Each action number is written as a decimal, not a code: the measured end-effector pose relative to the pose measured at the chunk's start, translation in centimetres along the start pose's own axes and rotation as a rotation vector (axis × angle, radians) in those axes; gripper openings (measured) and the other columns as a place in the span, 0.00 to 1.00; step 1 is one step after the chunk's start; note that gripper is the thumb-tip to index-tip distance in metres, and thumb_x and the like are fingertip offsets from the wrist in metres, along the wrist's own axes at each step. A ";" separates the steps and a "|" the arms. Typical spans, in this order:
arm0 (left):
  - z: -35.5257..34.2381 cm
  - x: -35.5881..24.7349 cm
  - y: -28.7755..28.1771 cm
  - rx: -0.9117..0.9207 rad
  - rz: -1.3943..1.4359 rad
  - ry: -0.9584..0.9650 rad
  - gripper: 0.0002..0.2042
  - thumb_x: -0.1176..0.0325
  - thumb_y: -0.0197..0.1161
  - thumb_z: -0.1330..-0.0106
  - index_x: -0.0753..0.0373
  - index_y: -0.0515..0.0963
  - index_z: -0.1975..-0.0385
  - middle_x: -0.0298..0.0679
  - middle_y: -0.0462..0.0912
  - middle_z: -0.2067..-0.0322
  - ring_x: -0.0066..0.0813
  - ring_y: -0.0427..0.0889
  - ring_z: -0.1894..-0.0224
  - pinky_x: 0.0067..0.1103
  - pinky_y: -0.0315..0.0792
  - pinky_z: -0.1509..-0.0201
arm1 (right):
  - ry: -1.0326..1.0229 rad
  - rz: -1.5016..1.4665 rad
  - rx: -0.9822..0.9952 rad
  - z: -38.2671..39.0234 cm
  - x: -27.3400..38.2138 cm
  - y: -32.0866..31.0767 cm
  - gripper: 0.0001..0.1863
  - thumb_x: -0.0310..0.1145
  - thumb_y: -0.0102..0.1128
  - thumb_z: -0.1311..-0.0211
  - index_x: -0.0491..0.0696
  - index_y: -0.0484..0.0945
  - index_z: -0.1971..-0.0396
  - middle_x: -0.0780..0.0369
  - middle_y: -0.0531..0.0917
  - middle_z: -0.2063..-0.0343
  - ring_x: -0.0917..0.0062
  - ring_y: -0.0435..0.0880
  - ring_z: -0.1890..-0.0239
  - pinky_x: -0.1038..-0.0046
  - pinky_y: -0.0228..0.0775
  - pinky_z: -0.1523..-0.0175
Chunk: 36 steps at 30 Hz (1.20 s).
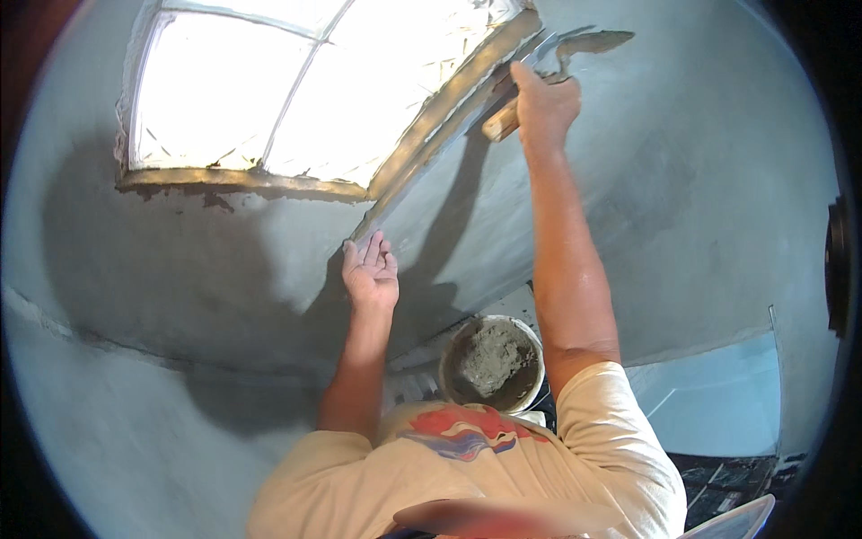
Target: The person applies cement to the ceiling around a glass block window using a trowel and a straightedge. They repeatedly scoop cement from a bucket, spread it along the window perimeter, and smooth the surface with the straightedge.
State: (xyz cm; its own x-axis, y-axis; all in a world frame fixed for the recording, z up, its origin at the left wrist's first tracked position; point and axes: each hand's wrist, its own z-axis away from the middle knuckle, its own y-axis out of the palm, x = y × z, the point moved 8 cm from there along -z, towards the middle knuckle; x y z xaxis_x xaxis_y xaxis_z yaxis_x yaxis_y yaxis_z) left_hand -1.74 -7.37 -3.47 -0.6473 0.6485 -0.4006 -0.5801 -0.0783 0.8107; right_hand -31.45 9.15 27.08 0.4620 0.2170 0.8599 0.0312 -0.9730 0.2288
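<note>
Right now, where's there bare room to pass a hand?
Between left forearm and right forearm, beyond the bucket; also along the grey wall right of the right forearm. Crowded along the right side of the window: right hand, trowel, long strip, with left hand at the strip's lower end.

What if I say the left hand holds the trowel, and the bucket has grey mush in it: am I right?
Not quite: the head view shows the trowel in the right hand. The bucket does have grey mush in it.
</note>
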 end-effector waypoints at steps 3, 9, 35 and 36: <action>-1.2 -0.3 -3.2 -0.015 0.003 -0.026 0.31 0.46 0.63 0.24 0.69 0.72 0.35 0.43 0.80 0.38 0.35 0.79 0.45 0.27 0.74 0.41 | 0.040 0.168 -0.023 1.5 -3.3 -1.0 0.32 0.38 0.81 0.50 0.29 0.77 0.55 0.46 0.87 0.60 0.60 0.88 0.57 0.60 0.81 0.48; -1.0 -2.9 -10.8 -0.062 0.106 0.046 0.29 0.54 0.65 0.27 0.71 0.71 0.36 0.50 0.76 0.36 0.44 0.73 0.30 0.37 0.69 0.22 | 0.197 0.402 0.064 9.4 -9.4 -6.8 0.28 0.44 0.82 0.41 0.34 0.80 0.59 0.54 0.86 0.66 0.68 0.86 0.62 0.62 0.79 0.51; 5.5 -11.6 -33.6 -0.003 -0.468 0.221 0.20 0.60 0.63 0.22 0.71 0.79 0.40 0.51 0.86 0.44 0.46 0.86 0.43 0.37 0.80 0.39 | -0.635 0.440 0.059 5.4 -3.7 -5.8 0.11 0.34 0.65 0.25 0.44 0.78 0.68 0.54 0.79 0.72 0.53 0.79 0.67 0.53 0.70 0.60; 5.8 -12.1 -33.9 -0.003 -0.652 0.279 0.20 0.61 0.62 0.22 0.71 0.79 0.41 0.51 0.87 0.45 0.45 0.86 0.44 0.37 0.80 0.40 | -0.625 0.456 0.051 4.8 -3.6 -6.1 0.12 0.34 0.65 0.25 0.44 0.78 0.68 0.54 0.79 0.72 0.53 0.79 0.67 0.53 0.71 0.60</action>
State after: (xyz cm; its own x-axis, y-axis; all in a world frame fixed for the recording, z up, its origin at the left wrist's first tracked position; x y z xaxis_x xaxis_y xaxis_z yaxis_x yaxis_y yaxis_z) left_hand 28.64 -8.16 -23.68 -0.2697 0.3459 -0.8987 -0.8936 0.2580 0.3674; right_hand -29.08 13.95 20.43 0.8528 -0.2763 0.4432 -0.2487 -0.9611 -0.1206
